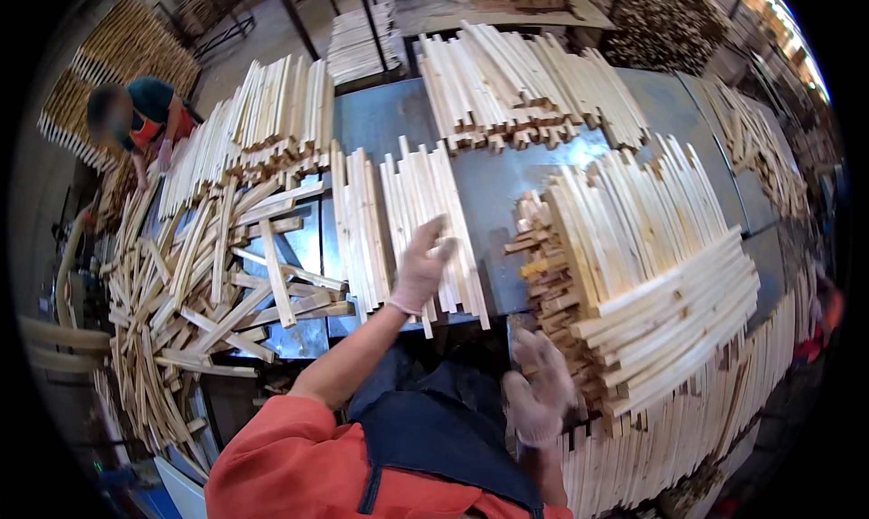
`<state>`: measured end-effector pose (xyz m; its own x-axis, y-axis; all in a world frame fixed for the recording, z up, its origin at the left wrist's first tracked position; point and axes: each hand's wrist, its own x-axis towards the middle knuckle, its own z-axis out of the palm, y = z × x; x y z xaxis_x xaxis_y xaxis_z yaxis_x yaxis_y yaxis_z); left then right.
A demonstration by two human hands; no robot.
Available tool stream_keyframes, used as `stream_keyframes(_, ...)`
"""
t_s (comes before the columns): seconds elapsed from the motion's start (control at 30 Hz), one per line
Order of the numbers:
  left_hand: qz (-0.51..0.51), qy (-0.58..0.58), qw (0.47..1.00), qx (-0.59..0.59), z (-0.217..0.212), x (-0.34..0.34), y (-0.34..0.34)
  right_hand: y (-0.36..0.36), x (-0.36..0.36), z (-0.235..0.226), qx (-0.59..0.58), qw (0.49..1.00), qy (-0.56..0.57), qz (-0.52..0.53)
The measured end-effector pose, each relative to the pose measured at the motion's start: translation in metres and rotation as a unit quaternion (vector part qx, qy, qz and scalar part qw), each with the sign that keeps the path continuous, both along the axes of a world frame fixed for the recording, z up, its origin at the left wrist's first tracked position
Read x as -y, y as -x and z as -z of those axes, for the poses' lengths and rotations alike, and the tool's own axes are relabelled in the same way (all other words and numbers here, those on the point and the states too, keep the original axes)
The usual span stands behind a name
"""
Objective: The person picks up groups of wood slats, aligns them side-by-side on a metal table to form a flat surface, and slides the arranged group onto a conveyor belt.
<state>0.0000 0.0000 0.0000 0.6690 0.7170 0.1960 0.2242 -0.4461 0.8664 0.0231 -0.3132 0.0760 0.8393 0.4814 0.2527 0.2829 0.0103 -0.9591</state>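
Observation:
My left hand (422, 267), in a pale glove, is over a row of wooden strips (457, 279) lying side by side on the metal table in front of me. Its fingers are stretched out, and I see nothing held in them; whether it touches the wood I cannot tell. Just left of it lies a narrower group of strips (360, 225). My right hand (540, 388), gloved too, is low at the table's near edge with thumb and fingers apart. It is beside the end of a tall stack of strips (665, 324) and holds nothing visible.
A jumbled heap of loose strips (195, 284) covers the left side. Neater rows (516, 80) lie at the far side of the metal table (385, 112). More strips (670, 442) stand low at right. At far left a co-worker (154, 112) reaches toward wood.

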Motion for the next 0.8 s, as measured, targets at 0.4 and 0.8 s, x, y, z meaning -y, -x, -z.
stream_keyframes(0.4, -0.116, -0.056, 0.88, -0.458, 0.226, -0.15, 0.138, -0.153, -0.16, 0.256, -0.051, 0.886, 0.461, -0.013)
stream_keyframes(0.8, -0.073, 0.166, 0.93, -0.319, 0.195, -0.124, 0.105, -0.139, -0.223, 0.281, -0.138, 0.847, 0.513, 0.041)
